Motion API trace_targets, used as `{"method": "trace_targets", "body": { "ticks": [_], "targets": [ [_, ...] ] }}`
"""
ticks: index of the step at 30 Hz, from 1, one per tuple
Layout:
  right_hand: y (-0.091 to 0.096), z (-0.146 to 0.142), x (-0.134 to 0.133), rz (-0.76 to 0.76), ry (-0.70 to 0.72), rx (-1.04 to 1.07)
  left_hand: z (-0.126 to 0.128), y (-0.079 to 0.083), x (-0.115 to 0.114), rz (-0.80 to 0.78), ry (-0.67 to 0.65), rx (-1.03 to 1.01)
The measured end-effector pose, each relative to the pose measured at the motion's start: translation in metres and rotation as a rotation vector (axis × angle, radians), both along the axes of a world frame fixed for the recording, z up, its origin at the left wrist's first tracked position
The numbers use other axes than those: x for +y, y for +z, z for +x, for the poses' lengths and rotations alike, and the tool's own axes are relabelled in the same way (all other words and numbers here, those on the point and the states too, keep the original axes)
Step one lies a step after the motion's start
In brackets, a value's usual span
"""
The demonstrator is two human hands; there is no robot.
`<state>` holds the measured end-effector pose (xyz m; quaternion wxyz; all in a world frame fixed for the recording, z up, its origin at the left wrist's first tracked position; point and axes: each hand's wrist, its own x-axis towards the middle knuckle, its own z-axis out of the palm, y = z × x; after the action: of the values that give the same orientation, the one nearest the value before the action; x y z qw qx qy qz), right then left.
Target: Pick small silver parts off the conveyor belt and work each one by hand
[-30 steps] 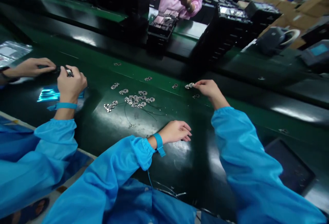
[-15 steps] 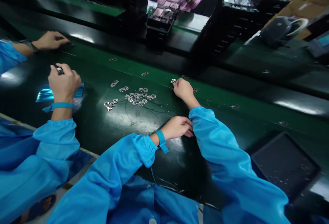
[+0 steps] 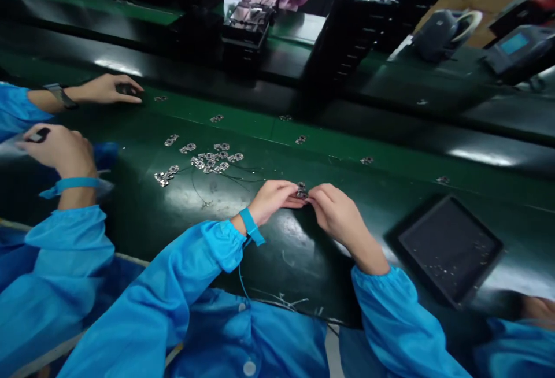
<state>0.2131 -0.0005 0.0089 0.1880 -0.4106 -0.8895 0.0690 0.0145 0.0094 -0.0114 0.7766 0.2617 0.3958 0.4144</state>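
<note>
In front of me, my left hand [image 3: 277, 199] pinches a small circuit board [image 3: 302, 188] between thumb and fingers. My right hand [image 3: 336, 211] has thumb and forefinger closed at the right edge of that same board. To the left of my hands lies a loose pile of similar circuit boards [image 3: 210, 161], with thin dark wires [image 3: 236, 179] trailing from it across the green table. A few more boards [image 3: 188, 147] lie singly around the pile.
A black tray [image 3: 448, 248] with tiny bits in it lies at the right. Single boards are spaced along the green strip [image 3: 260, 125] beyond. Co-workers' hands are at left [image 3: 65, 149] and far left [image 3: 106, 89]; a blue sleeve [image 3: 515, 349] shows at lower right. Black trays [image 3: 347, 25] stand stacked opposite.
My right hand has brought a circuit board back from the green strip to my left hand, which now grips it. The view has shifted; the co-worker's hands at the left have moved too.
</note>
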Motion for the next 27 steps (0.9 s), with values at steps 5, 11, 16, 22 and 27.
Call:
{"method": "trace_targets", "body": {
  "ticks": [5,11,16,22,27],
  "targets": [
    [-0.010,0.013,-0.009,-0.046,0.030,-0.002,0.001,0.002,-0.005,0.096,-0.139,0.122],
    [-0.012,0.008,-0.011,-0.140,-0.055,0.130,0.000,0.001,-0.002,0.133,-0.135,0.179],
    [-0.016,0.005,-0.016,-0.230,-0.130,0.267,0.005,0.001,-0.005,0.153,-0.130,0.270],
    [-0.018,0.004,-0.018,-0.223,-0.193,0.292,0.006,0.000,-0.006,0.191,-0.150,0.329],
    [-0.018,0.003,-0.018,-0.219,-0.183,0.288,0.006,-0.001,-0.005,0.229,-0.135,0.307]
  ]
}}
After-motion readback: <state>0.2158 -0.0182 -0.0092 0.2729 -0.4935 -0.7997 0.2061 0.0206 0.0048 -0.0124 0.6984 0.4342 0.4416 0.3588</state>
